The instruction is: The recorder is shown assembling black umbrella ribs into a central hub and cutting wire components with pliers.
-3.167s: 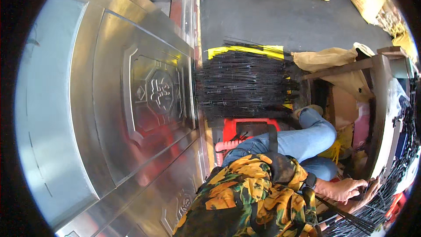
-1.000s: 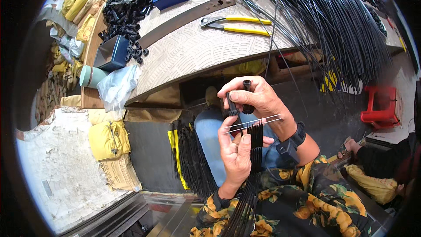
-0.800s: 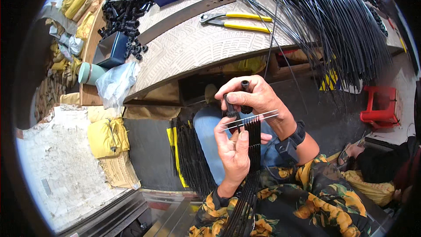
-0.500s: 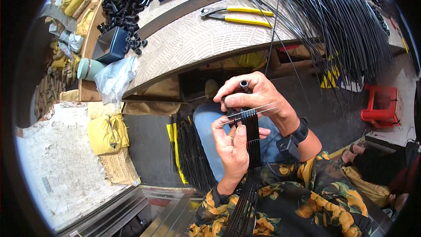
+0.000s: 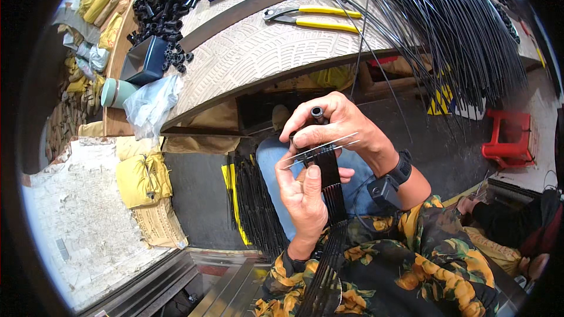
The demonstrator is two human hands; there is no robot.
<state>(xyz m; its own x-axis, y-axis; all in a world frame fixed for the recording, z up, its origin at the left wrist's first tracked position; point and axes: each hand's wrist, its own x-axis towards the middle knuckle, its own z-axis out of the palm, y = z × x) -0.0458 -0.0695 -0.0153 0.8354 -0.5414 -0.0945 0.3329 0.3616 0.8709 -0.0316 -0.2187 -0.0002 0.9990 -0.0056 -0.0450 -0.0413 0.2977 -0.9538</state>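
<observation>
My left hand (image 5: pixel 304 202) grips the upper end of a flat bundle of thin black cables (image 5: pixel 335 202), its thumb pressed near the top. The bundle runs down over my lap, past my patterned sleeve. Thin silver rods (image 5: pixel 348 138) lie crosswise at the bundle's upper end. Above it, my right hand (image 5: pixel 343 123) is closed with thumb and fingertips on small black parts beside the left fingers. A black tubular fitting (image 5: pixel 317 113) with a round open end sticks up between the right fingers. What exactly the right fingertips pinch is partly hidden.
Yellow-handled pliers (image 5: pixel 314 17) lie on the bench (image 5: pixel 252 53) near a curved metal strip (image 5: pixel 247 14). Black fittings (image 5: pixel 158 17) and blue bins (image 5: pixel 145 61) stand at left. Long black cables (image 5: pixel 458 35) hang over the right side. A red stool (image 5: pixel 506 141) stands on the floor.
Both hands have shifted slightly left, with the cable bundle and rods. The whole view has also moved a little. The grip looks much the same.
</observation>
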